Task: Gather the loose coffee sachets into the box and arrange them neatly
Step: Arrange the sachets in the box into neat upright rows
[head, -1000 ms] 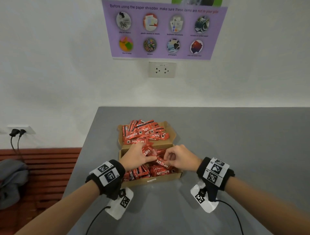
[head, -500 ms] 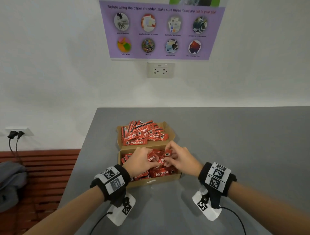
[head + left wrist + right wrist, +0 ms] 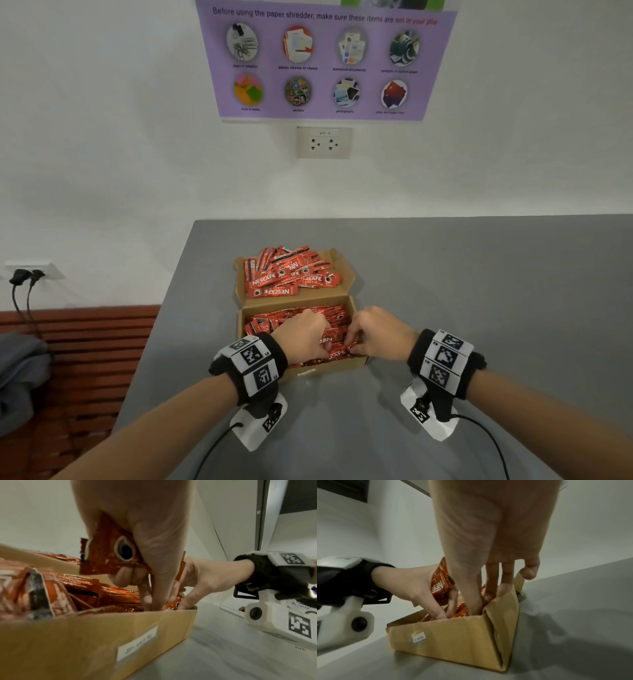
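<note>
A brown cardboard box sits on the grey table, its tray full of red coffee sachets. More sachets are heaped on the opened lid behind. My left hand keeps a sachet tucked under its curled fingers while its thumb and forefinger reach down among the sachets at the front wall. My right hand is at the tray's near right corner, thumb and fingers pinching the end of a sachet. Both hands' fingertips are sunk among the sachets.
The box stands near the left edge of the grey table, which meets a white wall with a socket and a purple poster. Bare table surface lies to the right and in front. A red-brown bench stands lower left.
Both hands were higher over the tray, sharing a sachet. They have dropped and shifted to the tray's near right corner, fingers now pushed in among the sachets.
</note>
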Demonstrator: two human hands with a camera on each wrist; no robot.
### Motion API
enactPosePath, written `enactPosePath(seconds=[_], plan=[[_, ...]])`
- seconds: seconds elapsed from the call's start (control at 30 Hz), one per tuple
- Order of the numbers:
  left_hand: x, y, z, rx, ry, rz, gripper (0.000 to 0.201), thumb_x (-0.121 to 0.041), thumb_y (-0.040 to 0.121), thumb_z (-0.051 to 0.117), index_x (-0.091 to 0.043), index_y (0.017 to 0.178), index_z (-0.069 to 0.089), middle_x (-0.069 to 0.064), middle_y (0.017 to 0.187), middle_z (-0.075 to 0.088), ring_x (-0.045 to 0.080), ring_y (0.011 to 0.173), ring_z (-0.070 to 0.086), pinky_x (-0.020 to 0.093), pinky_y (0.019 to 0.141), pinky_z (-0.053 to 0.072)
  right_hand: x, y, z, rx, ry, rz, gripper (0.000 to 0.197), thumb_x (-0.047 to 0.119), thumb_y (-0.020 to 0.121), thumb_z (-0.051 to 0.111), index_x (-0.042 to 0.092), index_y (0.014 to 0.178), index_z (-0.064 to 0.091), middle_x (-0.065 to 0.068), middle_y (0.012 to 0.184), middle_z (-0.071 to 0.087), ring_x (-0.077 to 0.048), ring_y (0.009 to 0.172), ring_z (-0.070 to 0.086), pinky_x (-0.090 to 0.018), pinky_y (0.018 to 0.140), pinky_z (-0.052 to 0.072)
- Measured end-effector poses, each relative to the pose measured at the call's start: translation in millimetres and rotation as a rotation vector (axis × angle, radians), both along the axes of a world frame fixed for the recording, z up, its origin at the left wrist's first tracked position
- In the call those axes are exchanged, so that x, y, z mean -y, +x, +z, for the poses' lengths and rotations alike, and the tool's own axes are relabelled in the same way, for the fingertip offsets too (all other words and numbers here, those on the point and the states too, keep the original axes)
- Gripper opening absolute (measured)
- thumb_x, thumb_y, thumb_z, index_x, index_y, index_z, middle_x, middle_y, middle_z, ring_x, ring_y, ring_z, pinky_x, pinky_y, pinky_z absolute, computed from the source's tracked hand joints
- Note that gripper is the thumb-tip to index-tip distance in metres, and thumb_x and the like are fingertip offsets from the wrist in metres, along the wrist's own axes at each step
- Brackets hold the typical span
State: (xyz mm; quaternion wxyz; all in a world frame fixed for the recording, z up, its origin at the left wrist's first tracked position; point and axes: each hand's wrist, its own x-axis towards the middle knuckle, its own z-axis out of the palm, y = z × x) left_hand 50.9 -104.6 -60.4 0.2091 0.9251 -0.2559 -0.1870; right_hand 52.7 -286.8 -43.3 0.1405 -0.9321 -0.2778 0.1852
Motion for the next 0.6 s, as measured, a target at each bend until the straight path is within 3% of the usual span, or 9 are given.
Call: enactPosePath(seconds=[0.23,0.4,0.6], plan=[[-1.9,7.4,-1.1,-0.034,0.036,-0.016,0.016,-0.013,0.077,0.064,-0.002,0.068,0.059,0.013,0.069,0.066,0.021,0.055,0.056,0.036,0.054,0.049,-7.8,5.3,8.8,0.032,-0.122,0.02,0.017,0.027,0.075,0.075,0.017,0.088,0.071,0.004,0.091,0.071,-0.014,0.083,0.064,-0.024,0.072,0.046],[1.8,7.5,-2.1,-0.019,0.079,-0.045,0.017,-0.014,0.077,0.064,0.001,0.07,0.059,0.018,0.071,0.066,0.031,0.061,0.061,0.039,0.054,0.051,-13.7,2.6,7.9,0.06,-0.186,0.064,0.018,0.025,0.076,0.073,0.013,0.088,0.07,-0.003,0.092,0.07,-0.022,0.084,0.064,-0.033,0.075,0.051],[-3.9,8.4,-1.1,-0.031,0.038,-0.037,0.019,-0.015,0.077,0.064,-0.006,0.063,0.055,0.015,0.067,0.064,0.024,0.054,0.054,0.039,0.053,0.048,-11.1,5.0,15.3,-0.016,-0.116,0.024,0.014,0.028,0.078,0.07,0.017,0.086,0.072,0.003,0.089,0.071,-0.015,0.081,0.064,-0.024,0.071,0.046]])
